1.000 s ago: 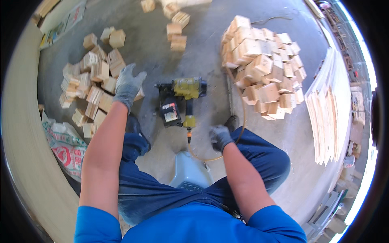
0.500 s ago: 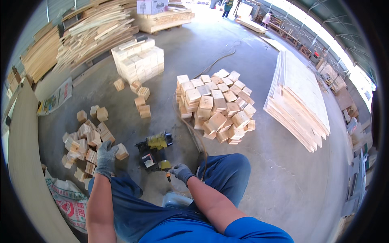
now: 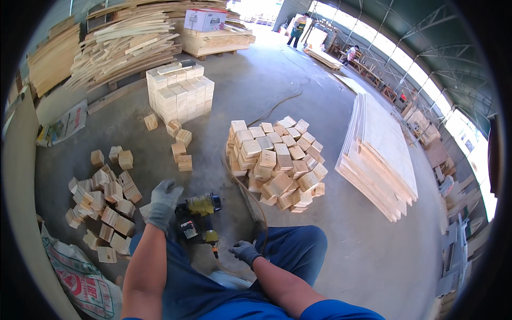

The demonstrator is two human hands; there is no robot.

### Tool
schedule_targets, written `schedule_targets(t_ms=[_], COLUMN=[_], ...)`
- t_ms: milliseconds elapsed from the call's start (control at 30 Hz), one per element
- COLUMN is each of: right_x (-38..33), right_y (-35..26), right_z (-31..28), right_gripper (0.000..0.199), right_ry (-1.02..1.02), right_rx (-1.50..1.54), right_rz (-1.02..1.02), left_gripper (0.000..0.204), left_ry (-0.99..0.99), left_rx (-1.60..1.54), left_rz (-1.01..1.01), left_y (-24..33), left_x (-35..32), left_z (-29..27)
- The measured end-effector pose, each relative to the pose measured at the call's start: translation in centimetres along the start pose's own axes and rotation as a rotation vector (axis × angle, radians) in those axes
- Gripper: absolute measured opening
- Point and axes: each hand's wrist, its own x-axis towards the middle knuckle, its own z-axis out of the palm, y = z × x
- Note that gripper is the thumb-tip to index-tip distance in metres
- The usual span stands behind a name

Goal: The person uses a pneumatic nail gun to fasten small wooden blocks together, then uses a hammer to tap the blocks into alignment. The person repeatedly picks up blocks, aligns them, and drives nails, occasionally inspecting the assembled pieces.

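My left hand (image 3: 164,202), in a grey glove, hovers just left of a yellow and black nail gun (image 3: 200,205) lying on the floor. Its fingers are loosely stretched and I see nothing in them. One wooden block (image 3: 145,212) shows partly behind this hand. More loose blocks (image 3: 113,191) lie scattered to its left. My right hand (image 3: 245,252), also gloved, is beside my right knee, close to the nail gun's hose fitting (image 3: 214,249) but apart from it. Its fingers are slightly bent and spread, holding nothing.
Ahead stands a heap of wooden blocks (image 3: 277,160), with an air hose (image 3: 234,178) along its left side. Stacked blocks (image 3: 178,96) stand farther back. Plywood sheets (image 3: 376,154) lie to the right. A printed sack (image 3: 80,274) sits at lower left. Two people are far off.
My left hand has moved right, away from the loose blocks, toward the nail gun. My right hand has drawn back from the hose fitting. The view has shifted slightly.
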Motion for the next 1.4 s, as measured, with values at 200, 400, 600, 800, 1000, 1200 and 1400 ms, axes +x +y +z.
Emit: schedule_targets(t_ms=[200,400,600,800,1000,1200,1400], right_x=[-1.8,-2.8,1.6,8.2,15.1,21.1,23.5], right_y=[0.9,-6.3,-8.5,-10.3,-9.0,-6.0,-6.7], right_z=[-3.1,-4.3,-2.7,-1.8,-0.6,2.3,5.7], right_gripper=[0.04,0.032,0.041,0.041,0.051,0.069,0.077], right_ry=[0.081,0.131,0.034,0.009,0.007,0.13,0.144], right_rx=[0.013,0.517,0.485,0.416,0.261,-0.084,-0.384], right_rz=[-0.073,-0.081,-0.019,0.045,0.112,0.043,0.014], left_gripper=[0.017,0.011,0.025,0.04,0.045,0.055,0.069], left_ry=[-0.031,-0.011,-0.109,-0.322,-0.456,-0.614,-0.708], left_rx=[0.28,0.336,0.097,0.369,0.337,0.517,0.661], left_rz=[0.502,0.286,-0.074,-0.184,-0.292,-0.259,-0.243], left_y=[3.6,0.6,-0.7,-4.6,-17.1,-26.4,-28.6], left_x=[0.9,3.2,5.4,7.5,7.0,4.1,4.4], left_z=[2.5,1.7,-3.4,-6.7,-5.5,0.6,2.6])
